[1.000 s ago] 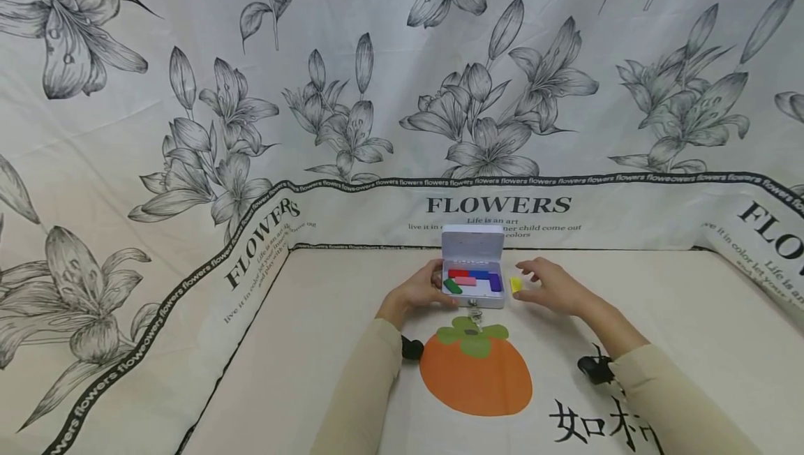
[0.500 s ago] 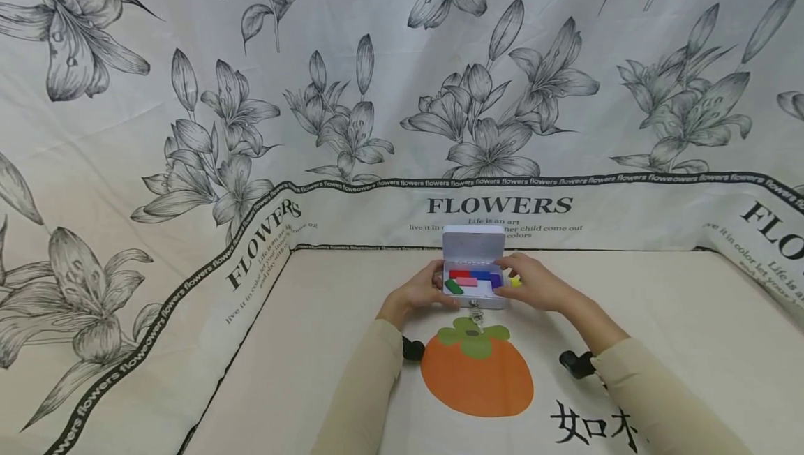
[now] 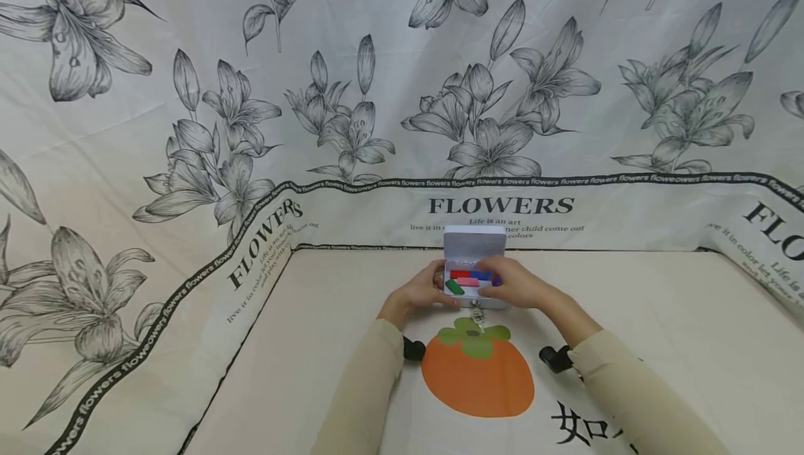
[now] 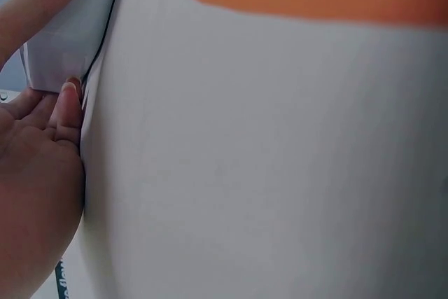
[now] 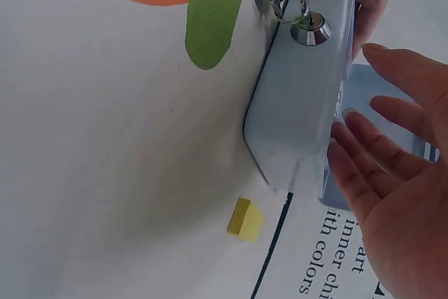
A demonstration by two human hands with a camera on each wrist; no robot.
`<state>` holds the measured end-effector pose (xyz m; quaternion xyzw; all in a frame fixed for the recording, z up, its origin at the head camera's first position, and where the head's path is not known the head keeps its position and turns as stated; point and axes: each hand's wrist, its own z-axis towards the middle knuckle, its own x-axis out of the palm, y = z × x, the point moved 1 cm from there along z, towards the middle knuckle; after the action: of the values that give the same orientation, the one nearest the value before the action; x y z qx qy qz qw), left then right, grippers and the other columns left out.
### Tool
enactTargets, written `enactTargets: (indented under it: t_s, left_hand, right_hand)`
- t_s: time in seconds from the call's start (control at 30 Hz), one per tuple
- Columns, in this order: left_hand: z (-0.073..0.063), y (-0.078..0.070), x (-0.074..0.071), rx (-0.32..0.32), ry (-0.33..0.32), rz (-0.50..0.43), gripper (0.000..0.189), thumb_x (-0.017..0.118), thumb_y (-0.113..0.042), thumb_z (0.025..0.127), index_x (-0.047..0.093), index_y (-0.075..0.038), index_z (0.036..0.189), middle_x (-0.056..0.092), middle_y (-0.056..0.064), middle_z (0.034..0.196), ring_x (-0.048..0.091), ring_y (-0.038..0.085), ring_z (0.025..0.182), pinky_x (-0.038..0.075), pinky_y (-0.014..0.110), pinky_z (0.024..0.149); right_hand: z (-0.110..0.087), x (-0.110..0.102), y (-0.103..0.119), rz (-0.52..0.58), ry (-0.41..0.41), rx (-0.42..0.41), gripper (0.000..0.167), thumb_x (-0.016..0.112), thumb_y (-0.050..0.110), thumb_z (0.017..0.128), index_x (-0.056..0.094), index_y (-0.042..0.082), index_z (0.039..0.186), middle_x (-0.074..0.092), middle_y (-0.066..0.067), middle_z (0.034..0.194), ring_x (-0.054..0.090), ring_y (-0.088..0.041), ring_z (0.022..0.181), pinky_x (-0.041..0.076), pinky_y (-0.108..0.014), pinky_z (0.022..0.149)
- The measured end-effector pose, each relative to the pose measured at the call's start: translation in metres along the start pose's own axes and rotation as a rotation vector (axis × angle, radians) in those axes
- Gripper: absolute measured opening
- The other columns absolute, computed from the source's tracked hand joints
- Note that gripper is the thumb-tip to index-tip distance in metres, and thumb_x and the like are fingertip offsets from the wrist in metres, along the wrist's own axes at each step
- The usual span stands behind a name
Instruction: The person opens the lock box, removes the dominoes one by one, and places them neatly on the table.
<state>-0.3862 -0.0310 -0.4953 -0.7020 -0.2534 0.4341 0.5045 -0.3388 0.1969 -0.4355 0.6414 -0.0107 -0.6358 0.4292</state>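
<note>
A small white lock box (image 3: 474,242) stands with its lid raised near the back of the table. My left hand (image 3: 414,289) holds its left side, thumb on the front wall. Inside lie a red block (image 3: 459,274), a blue block (image 3: 480,276), a pink block (image 3: 467,282), a green block (image 3: 455,287) and a mostly covered purple block. My right hand (image 3: 523,283) reaches over the right half of the box, fingers spread and gently bent, nothing between them in the right wrist view. A yellow block (image 5: 246,220) lies on the tablecloth beside the box, hidden in the head view.
Keys on a ring (image 5: 288,6) hang from the lock (image 5: 311,29) in the box's front. The tablecloth carries a printed orange persimmon (image 3: 477,378) and black characters (image 3: 578,426). A flowered curtain (image 3: 352,214) rises close behind the box.
My right hand has moved left from the yellow block beside the box to over the box's right half, covering the purple block. My left hand keeps its hold on the box.
</note>
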Motion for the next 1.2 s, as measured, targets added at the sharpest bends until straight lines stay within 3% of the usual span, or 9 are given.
enactTargets:
  t_s: [0.13, 0.37, 0.63, 0.97, 1.2]
  left_hand:
    - [0.000, 0.000, 0.000, 0.006, -0.001, -0.004, 0.097, 0.090, -0.005, 0.076, 0.034, -0.012, 0.156, 0.057, 0.009, 0.109, 0.052, 0.019, 0.098, 0.042, 0.029, 0.088]
    - [0.000, 0.000, 0.001, 0.026, -0.012, -0.028, 0.096, 0.089, 0.001, 0.074, 0.037, -0.010, 0.154, 0.057, 0.012, 0.103, 0.051, 0.018, 0.091, 0.042, 0.028, 0.078]
    - [0.002, 0.002, 0.001, 0.043, -0.007, -0.066, 0.094, 0.087, 0.005, 0.074, 0.038, -0.009, 0.152, 0.058, 0.012, 0.102, 0.053, 0.016, 0.089, 0.045, 0.026, 0.075]
    - [0.002, 0.002, 0.001, 0.044, 0.004, -0.085, 0.094, 0.087, 0.007, 0.073, 0.038, -0.009, 0.152, 0.057, 0.009, 0.093, 0.053, 0.015, 0.082, 0.044, 0.026, 0.072]
    - [0.002, 0.001, 0.002, 0.062, 0.019, -0.102, 0.095, 0.085, 0.010, 0.074, 0.035, -0.006, 0.153, 0.060, 0.012, 0.095, 0.055, 0.014, 0.081, 0.045, 0.025, 0.071]
  right_hand:
    - [0.007, 0.006, -0.003, 0.024, 0.020, -0.015, 0.043, 0.076, 0.006, 0.088, 0.062, -0.011, 0.125, 0.065, -0.027, 0.120, 0.064, -0.041, 0.102, 0.051, -0.057, 0.092]
    - [0.019, 0.018, -0.008, 0.044, 0.032, -0.027, 0.042, 0.075, 0.005, 0.089, 0.062, -0.013, 0.126, 0.067, -0.026, 0.116, 0.065, -0.039, 0.100, 0.051, -0.056, 0.091]
    - [0.032, 0.026, -0.007, 0.032, 0.047, -0.024, 0.045, 0.076, 0.003, 0.088, 0.062, -0.011, 0.129, 0.070, -0.023, 0.111, 0.066, -0.033, 0.097, 0.054, -0.048, 0.087]
    - [0.045, 0.033, -0.009, 0.008, 0.078, -0.031, 0.038, 0.076, -0.002, 0.087, 0.066, -0.011, 0.122, 0.071, -0.019, 0.100, 0.068, -0.029, 0.091, 0.056, -0.040, 0.082]
    - [0.052, 0.037, -0.015, -0.024, 0.085, -0.090, 0.029, 0.077, -0.004, 0.085, 0.071, -0.007, 0.113, 0.068, -0.016, 0.094, 0.063, -0.027, 0.085, 0.052, -0.033, 0.074]
